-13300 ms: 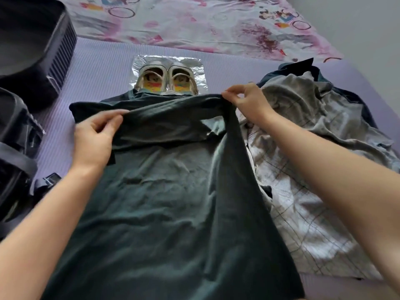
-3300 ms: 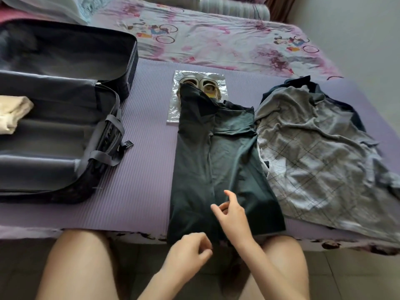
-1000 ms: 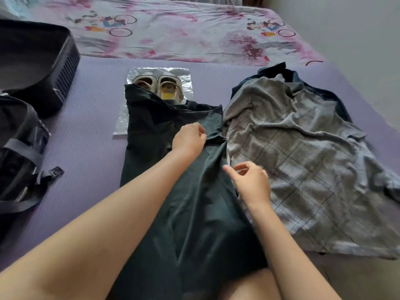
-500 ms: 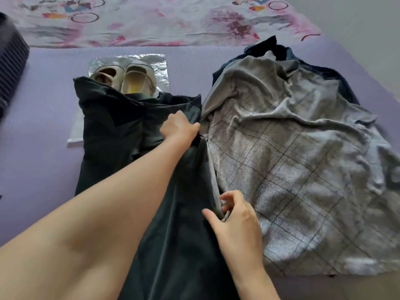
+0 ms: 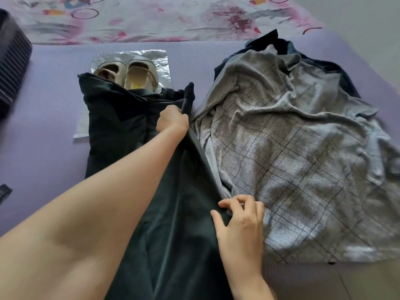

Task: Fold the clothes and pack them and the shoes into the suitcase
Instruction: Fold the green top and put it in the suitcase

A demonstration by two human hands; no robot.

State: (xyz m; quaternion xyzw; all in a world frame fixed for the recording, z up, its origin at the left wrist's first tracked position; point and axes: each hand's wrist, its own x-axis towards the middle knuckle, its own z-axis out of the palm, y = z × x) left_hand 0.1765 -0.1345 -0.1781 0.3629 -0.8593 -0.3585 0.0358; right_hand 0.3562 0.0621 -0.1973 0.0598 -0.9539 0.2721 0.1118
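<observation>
1. Purple ribbed mat [image 5: 54, 126]: spread left to right across the frame, with fine ridges along its length.
2. Bedsheet [image 5: 164, 20]: white with pink blotches, circles and cartoon prints. It lies beyond the mat's far edge, meeting it.
3. Silver crinkled foil sheet [image 5: 161, 61]: flat on the mat, centre-left, partly covered, one near corner showing.
4. Grey wall [image 5: 363, 22]: top right, past the mat's right end.
5. Tan floor [image 5: 350, 284]: bottom right, below the mat's near edge.
</observation>
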